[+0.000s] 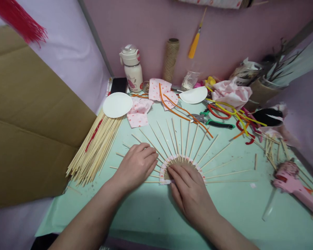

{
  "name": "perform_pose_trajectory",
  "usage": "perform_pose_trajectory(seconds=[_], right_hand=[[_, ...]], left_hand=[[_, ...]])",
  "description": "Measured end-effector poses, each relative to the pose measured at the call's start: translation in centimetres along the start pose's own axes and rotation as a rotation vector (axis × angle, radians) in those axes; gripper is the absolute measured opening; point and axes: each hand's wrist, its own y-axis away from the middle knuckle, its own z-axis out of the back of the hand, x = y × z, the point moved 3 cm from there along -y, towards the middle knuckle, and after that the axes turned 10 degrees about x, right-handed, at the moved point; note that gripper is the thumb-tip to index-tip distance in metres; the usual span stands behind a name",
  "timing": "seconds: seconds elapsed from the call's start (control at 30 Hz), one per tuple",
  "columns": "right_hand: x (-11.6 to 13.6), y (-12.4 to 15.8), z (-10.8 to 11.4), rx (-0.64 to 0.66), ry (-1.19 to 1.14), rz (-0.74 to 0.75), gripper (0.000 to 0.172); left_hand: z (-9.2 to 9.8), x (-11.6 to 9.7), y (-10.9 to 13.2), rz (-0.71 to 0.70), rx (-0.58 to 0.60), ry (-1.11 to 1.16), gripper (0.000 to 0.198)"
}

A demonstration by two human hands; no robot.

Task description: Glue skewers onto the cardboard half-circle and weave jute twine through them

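Several thin bamboo sticks (190,139) fan out in a half circle from a small pink-dotted paper half disc (172,160) on the mint green table (237,208). My right hand (190,189) lies flat on that disc, fingers stretched and pressing on the hub where the sticks meet. My left hand (137,165) rests on the left sticks of the fan, fingers curled loosely down onto them. Whether it grips a stick is hidden under the fingers.
A bundle of bamboo sticks (96,146) lies at left under a white paper disc (117,105). Pink glue gun (292,182) at right. Pliers (211,121), pipe cleaners (232,113), pink cloth (231,92), twine spool (170,59) and bottle (132,67) crowd the back. Cardboard (23,121) at left.
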Motion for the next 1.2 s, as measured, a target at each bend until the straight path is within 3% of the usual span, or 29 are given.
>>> perform_pose_trajectory(seconds=[1.2], right_hand=[[0.12,0.07,-0.21,0.039,0.049,-0.027,0.033]], left_hand=[[-0.20,-0.08,-0.18,-0.003,0.059,-0.003,0.021]])
